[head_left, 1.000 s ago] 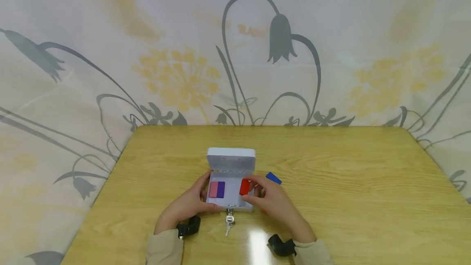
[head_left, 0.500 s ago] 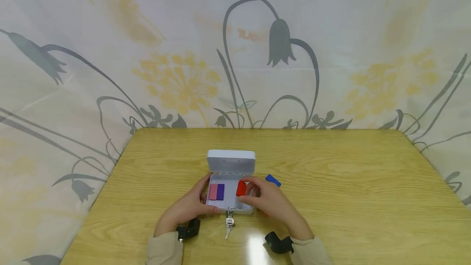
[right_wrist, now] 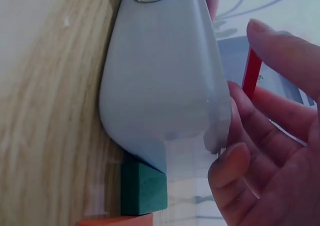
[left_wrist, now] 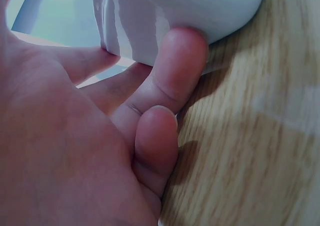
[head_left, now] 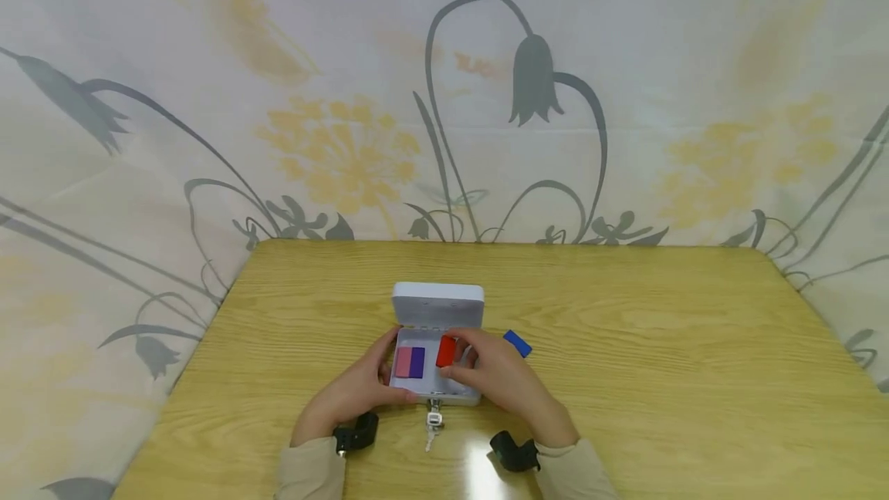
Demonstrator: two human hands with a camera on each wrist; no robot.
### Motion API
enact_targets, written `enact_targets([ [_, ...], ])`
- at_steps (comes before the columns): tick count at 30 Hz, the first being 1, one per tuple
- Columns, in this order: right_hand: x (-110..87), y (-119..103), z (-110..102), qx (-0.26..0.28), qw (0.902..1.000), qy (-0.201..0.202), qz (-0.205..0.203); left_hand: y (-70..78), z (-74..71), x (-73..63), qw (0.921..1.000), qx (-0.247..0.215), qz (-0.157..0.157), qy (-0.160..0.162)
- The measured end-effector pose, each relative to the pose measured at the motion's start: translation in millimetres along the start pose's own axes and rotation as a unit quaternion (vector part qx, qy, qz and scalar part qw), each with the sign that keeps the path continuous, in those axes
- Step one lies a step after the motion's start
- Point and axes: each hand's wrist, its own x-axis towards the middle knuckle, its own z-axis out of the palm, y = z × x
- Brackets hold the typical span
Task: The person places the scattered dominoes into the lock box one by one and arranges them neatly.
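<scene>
A small white metal cash box (head_left: 434,393) stands on the table with its lid (head_left: 438,305) raised. Inside, a pink block (head_left: 403,362) and a purple block (head_left: 417,363) lie side by side at the left. My left hand (head_left: 363,378) grips the box's left end, thumb along the front edge, and the left wrist view shows fingertips against its wall. Over the right half of the interior, my right hand (head_left: 496,370) pinches a red block (head_left: 446,351) between thumb and fingers. In the right wrist view, the red block (right_wrist: 252,71) appears edge-on.
A blue block (head_left: 517,343) lies on the wooden table (head_left: 660,361) to the right of the box. Keys (head_left: 434,427) hang from the lock at the front. Beside the box, the right wrist view shows a green block (right_wrist: 144,188) and an orange one (right_wrist: 117,221).
My right hand has carried the red block leftward, farther over the box's interior. The left hand keeps its hold on the box, and the pink and purple blocks stay put.
</scene>
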Motion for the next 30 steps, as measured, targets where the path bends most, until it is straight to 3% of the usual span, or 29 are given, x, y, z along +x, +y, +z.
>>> enact_targets([
  [11, 14.4, -7.4, 2.1, -0.060, 0.9979, 0.006, -0.022, -0.8, -3.8, 0.4, 0.9999, 0.008, -0.006, 0.004],
  [23, 18.8, -15.2, 5.1, -0.090, 0.9954, -0.006, -0.032, -1.3, -0.7, 0.8, 0.9994, -0.033, -0.004, -0.014],
  [30, 20.4, -13.7, 12.2, -0.146, 0.9884, 0.007, -0.043, -2.2, -0.4, 1.8, 0.9991, -0.040, -0.002, -0.014],
])
